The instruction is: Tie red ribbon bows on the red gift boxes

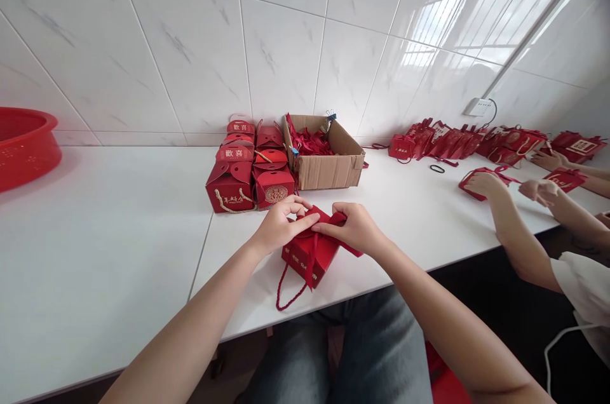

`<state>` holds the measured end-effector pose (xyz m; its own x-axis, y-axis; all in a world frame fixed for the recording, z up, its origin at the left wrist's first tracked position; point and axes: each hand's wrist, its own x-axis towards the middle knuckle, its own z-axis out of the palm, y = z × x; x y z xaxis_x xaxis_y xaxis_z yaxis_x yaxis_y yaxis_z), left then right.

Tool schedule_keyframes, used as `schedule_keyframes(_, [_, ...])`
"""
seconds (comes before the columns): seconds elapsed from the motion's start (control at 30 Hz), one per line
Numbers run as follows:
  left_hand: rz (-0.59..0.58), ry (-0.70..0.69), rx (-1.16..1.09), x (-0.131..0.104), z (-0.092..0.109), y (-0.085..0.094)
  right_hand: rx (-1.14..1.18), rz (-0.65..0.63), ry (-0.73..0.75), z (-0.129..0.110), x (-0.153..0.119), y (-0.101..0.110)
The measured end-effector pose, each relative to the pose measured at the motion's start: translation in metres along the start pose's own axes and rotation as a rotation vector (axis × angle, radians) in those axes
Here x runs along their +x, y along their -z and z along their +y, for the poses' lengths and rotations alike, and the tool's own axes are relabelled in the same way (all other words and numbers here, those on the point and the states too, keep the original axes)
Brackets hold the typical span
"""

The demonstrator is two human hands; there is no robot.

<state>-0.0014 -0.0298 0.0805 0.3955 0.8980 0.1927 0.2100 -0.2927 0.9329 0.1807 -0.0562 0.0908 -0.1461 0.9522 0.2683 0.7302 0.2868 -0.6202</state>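
A small red gift box [305, 259] with pale lettering rests near the table's front edge, its twisted cord handle [279, 293] hanging down the near side. Across its top runs a red ribbon [312, 258], one end trailing down the front. My left hand [286, 224] is closed at the top of the box, thumb pressed on the ribbon. From the right, my right hand [350, 227] pinches the ribbon, its thumb meeting the left thumb. The fingers partly hide how the ribbon lies.
Behind stand several red gift boxes [231, 185] beside a cardboard box [328, 172] of red ribbons. A red plastic basin [28, 147] is at far left. More red boxes [429, 140] line the wall at right, where a co-worker's hands [486, 185] handle another one. A black ring [436, 169] lies nearby.
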Motion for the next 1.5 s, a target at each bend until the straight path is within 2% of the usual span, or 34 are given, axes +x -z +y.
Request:
schedule_keyframes(0.37, [0.025,0.034,-0.044,-0.003,0.003,0.004,-0.026,-0.036,0.046,-0.002,0.0,0.002])
schedule_keyframes(0.47, [-0.053,0.033,-0.021,-0.005,0.006,0.008,0.013,-0.095,0.079,-0.001,0.0,0.005])
schedule_keyframes(0.6, [-0.222,-0.023,-0.02,-0.005,0.009,0.012,0.079,-0.165,0.136,-0.001,-0.002,0.007])
schedule_keyframes(0.67, [-0.298,-0.018,-0.11,-0.005,0.01,0.013,0.069,-0.162,0.136,-0.003,-0.003,0.006])
schedule_keyframes(0.77, [-0.343,0.095,-0.313,-0.005,0.01,0.013,0.019,-0.131,0.114,-0.007,-0.005,0.003])
schedule_keyframes(0.87, [-0.33,0.201,-0.397,-0.005,0.008,0.012,0.0,-0.12,0.094,-0.009,-0.005,0.001])
schedule_keyframes(1.07, [-0.244,0.134,-0.283,-0.003,0.004,0.008,0.008,-0.153,0.106,-0.008,-0.004,0.001])
schedule_keyframes(1.2, [-0.213,0.171,-0.345,-0.003,0.002,0.006,0.01,-0.164,0.118,-0.006,-0.005,0.001])
schedule_keyframes(1.37, [-0.104,0.253,-0.364,-0.001,0.0,0.003,0.006,-0.127,0.131,-0.007,-0.006,-0.002])
schedule_keyframes(1.5, [-0.074,0.229,-0.375,-0.002,0.0,0.003,-0.008,-0.1,0.147,-0.006,-0.006,-0.004])
